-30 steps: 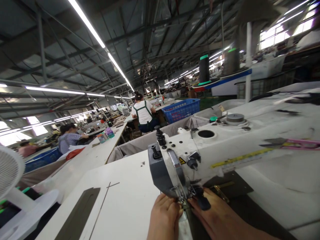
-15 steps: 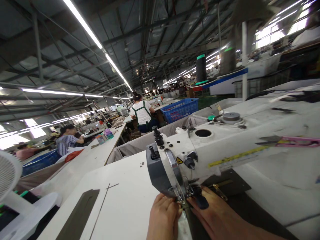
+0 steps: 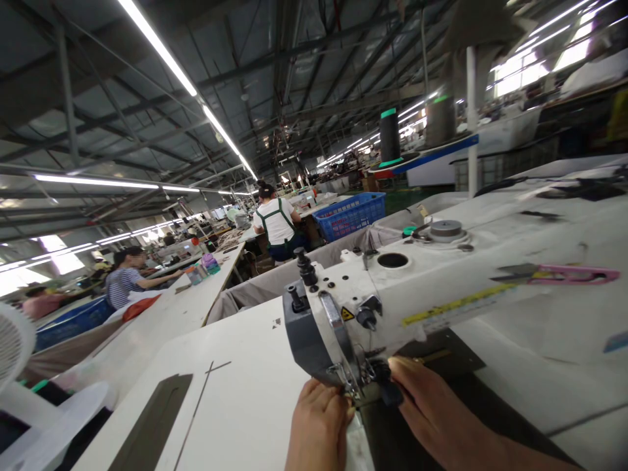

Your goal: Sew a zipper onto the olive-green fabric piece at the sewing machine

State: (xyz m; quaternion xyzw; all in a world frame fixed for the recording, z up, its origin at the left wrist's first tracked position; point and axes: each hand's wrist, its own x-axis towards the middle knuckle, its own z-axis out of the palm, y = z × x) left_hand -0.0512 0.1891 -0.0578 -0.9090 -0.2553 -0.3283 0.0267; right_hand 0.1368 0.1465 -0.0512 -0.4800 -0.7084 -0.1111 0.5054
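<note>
A white industrial sewing machine (image 3: 432, 281) lies across the white table (image 3: 230, 386). Its grey needle head (image 3: 318, 340) is right in front of me. My left hand (image 3: 318, 425) rests with bent fingers at the left of the presser foot, touching the pale edge of the work there. My right hand (image 3: 432, 412) lies flat on dark fabric (image 3: 387, 445) just right of the foot, fingertips by the black knob. The needle itself is hidden behind the foot parts.
Pink-handled snips (image 3: 564, 273) lie on the machine arm. Thread cones (image 3: 390, 137) stand on a blue rack behind. A dark strip (image 3: 152, 425) lies on the table's left. A white fan (image 3: 19, 353) stands at far left. Other people sit at rows of tables, beside a blue basket (image 3: 350, 216).
The view has drifted slightly; the machine sits a little further left and higher in the frame. My right hand has slid up closer to the presser foot. My left hand stays put.
</note>
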